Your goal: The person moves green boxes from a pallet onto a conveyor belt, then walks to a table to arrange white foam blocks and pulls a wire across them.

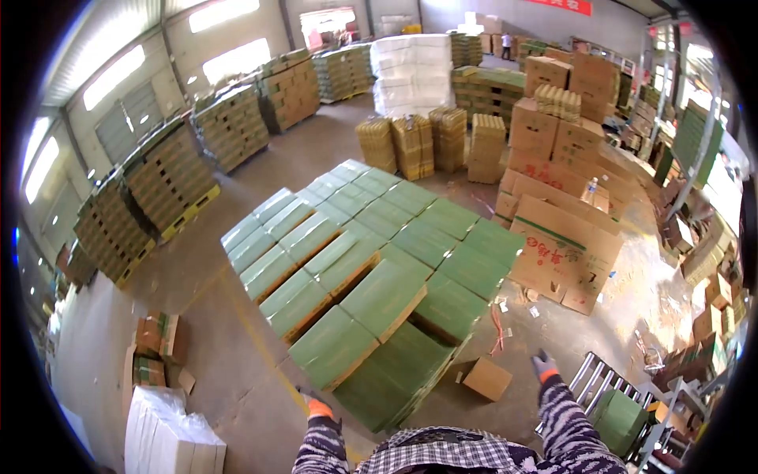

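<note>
At the near L corner of the stack of green cartons, the L hand hangs in a grey glove w/ orange cuff; its fingers are too small to read, so can't tell if it's clenched or released, or if it touches the cardboard. The R hand, gloved the same, is held out over the floor btwn the stack & the roller conveyor, fingers loosely spread, nothing visible in it. Both sleeves are dark w/ pale wavy stripes; a checked cloth covers the person's front.

The stack sits btwn the hands & runs fwd, cartons in rows w/ a few gaps on the L side; the nearest part of the top is a step lower. A small brown carton lies on the floor just R of the stack's near end, near the R hand. On the conveyor's near part: a green box.

Farther R, big brown cartons w/ red print stand near the stack's R side, a clear bottle up on them. Low L: a white plastic-wrapped bundle, w/ opened cartons just beyond. Beyond the stack: tied yellowish bundles upright in a row, then a tall white wrapped pile. Far L: loaded pallets along the wall.
</note>
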Demonstrator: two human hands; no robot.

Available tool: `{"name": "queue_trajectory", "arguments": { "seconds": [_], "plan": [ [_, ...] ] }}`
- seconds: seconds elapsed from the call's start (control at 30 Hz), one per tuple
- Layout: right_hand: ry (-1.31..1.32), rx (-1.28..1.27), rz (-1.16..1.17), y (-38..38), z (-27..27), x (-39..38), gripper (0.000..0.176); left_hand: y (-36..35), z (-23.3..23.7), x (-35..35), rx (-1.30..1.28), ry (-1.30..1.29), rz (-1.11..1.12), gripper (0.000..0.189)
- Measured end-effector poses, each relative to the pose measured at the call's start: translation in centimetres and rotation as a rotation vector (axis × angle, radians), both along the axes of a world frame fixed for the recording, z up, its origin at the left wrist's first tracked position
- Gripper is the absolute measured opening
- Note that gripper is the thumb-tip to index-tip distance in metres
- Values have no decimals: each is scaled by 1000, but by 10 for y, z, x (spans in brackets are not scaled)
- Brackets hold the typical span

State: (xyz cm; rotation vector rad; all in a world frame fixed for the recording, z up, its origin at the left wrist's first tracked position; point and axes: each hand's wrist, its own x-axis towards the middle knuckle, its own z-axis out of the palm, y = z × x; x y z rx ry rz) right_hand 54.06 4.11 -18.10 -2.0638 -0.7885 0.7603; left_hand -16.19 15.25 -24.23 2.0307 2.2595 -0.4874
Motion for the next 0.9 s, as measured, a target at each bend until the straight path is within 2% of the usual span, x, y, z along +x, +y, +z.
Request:
{"name": "queue_trajectory", "arguments": {
  "seconds": [0.03, 0.07, 0.1, 0.13, 0.2, 0.27, 0.3, 0.33, 0.37, 0.4, 0.5, 0.57, 0.63, 0.7, 0.77, 0.83, 0.87, 0.9],
  "plan": [
    [8, -11, -126, -39, -15, 46, 58, -15, -8, 8, -33, 156, -131, 52],
    [-144, 10, -264, -82, -31, 87, 61, -31, -16, 16, -58, 226, -224, 50],
    [-223, -250, -391, -119, 22, 94, 67, -45, -24, 24, -78, 256, -298, 48],
    [-212, -174, -503, -163, 13, 123, 69, -58, -30, 33, -93, 251, -347, 45],
    [-555, -461, -690, -242, -6, 165, 70, -89, -46, 49, -121, 168, -400, 44],
    [-468, -648, -726, -301, 34, 165, 72, -119, -61, 61, -160, 84, -442, 44],
    [-462, -648, -739, -324, 40, 162, 72, -129, -63, 70, -182, 40, -459, 44],
    [-469, -783, -776, -345, 42, 159, 75, -135, -64, 80, -178, 42, -470, 44],
    [-474, -918, -808, -363, 48, 153, 78, -139, -66, 91, -163, -85, -487, 41],
    [-372, -993, -799, -364, 78, 134, 75, -142, -63, 104, -150, -211, -501, 40],
    [-361, -994, -726, -381, 72, 117, 74, -150, -49, 131, -106, -586, -529, 37],
    [-463, -997, -739, -385, 44, 121, 74, -149, -43, 143, -99, -601, -556, 38],
    [-475, -993, -724, -385, 47, 123, 73, -147, -45, 150, -96, -617, -579, 40],
    [-515, -960, -694, -383, 62, 118, 69, -143, -50, 155, -190, -820, -790, 41],
    [-601, -940, -690, -395, 57, 131, 64, -139, -100, 171, -471, -1201, -381, 35],
    [-666, -881, -685, -409, 54, 144, 59, -153, -65, 167, -545, -1094, -403, 34],
    [-626, -872, -703, -407, 71, 143, 57, -157, -54, 170, -582, -1094, -367, 34],
    [-654, -883, -696, -414, 54, 156, 57, -163, -45, 172, -613, -1103, -332, 33]
  ]
}}
